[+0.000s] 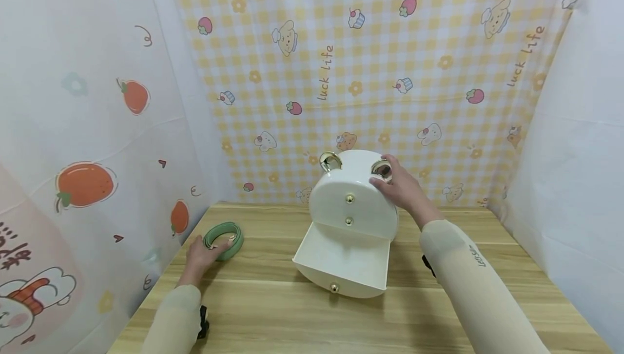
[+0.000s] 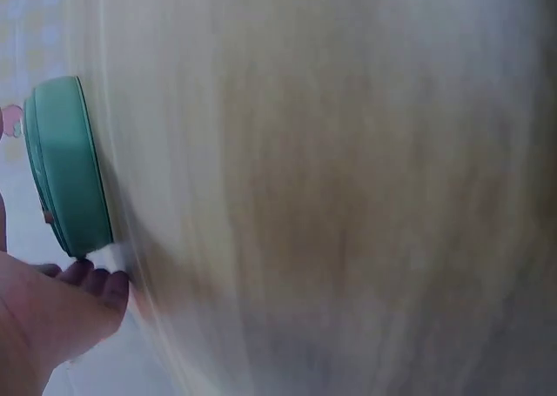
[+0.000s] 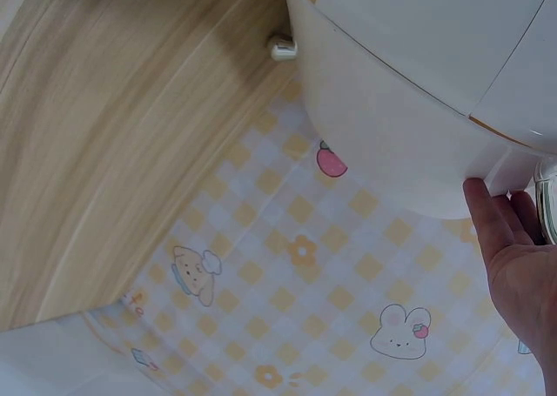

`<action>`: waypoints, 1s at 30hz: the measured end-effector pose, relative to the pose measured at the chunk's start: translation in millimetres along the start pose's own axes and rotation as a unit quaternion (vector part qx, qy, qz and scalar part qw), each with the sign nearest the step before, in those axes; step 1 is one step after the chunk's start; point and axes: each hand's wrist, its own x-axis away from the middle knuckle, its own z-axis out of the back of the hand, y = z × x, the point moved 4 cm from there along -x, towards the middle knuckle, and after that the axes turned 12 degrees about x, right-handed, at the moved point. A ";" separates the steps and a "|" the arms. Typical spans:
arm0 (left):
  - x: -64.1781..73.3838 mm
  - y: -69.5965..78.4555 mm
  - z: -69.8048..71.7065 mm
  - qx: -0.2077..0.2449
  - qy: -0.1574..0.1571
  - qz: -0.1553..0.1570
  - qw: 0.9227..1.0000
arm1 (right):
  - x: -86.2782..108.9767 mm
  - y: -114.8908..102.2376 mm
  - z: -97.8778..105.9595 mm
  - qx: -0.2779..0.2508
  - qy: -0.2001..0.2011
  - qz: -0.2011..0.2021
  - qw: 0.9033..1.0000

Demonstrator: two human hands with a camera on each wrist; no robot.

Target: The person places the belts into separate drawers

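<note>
A white rounded storage box (image 1: 336,210) with gold ring-shaped ears and small gold knobs stands right of the middle of the table. Its lower drawer (image 1: 348,256) is pulled out toward me, the white inside bottom in sight. My right hand (image 1: 402,186) holds the box's top at the right ear (image 1: 382,170), thumb on the front side; in the right wrist view its fingers (image 3: 487,213) lie along the white shell. On the left, my left hand (image 1: 202,254) grips a coiled green belt (image 1: 236,237) at its near side, thumb inside the coil. A gold-coloured buckle part shows within it.
The wood-grain table (image 1: 263,310) carries the box and the belt. Behind it hangs a yellow checked cloth (image 1: 361,121) with cartoon prints. White cloth walls close in the left (image 1: 117,148) and right (image 1: 570,181) sides.
</note>
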 end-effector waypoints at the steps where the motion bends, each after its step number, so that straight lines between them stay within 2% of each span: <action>1: 0.3 -0.6 0.0 -0.004 -0.002 -0.007 1.000 | 0.0 -0.1 0.2 0.002 0.001 0.001 1.000; 7: -1.9 -4.7 0.3 -0.025 -0.013 -0.033 0.999 | 1.0 -1.3 1.5 0.006 0.003 0.004 1.000; 15: -3.3 -6.1 1.2 -0.037 -0.028 -0.020 0.999 | 1.4 -2.7 2.1 0.003 0.005 0.006 1.000; 23: -4.1 -9.0 -0.7 -0.068 -0.025 -0.018 0.997 | -0.3 -1.7 -0.7 0.001 0.002 0.003 1.000; 30: -4.4 -11.5 -1.2 -0.059 -0.011 -0.026 0.998 | 1.2 -0.5 0.2 0.005 0.005 0.008 1.000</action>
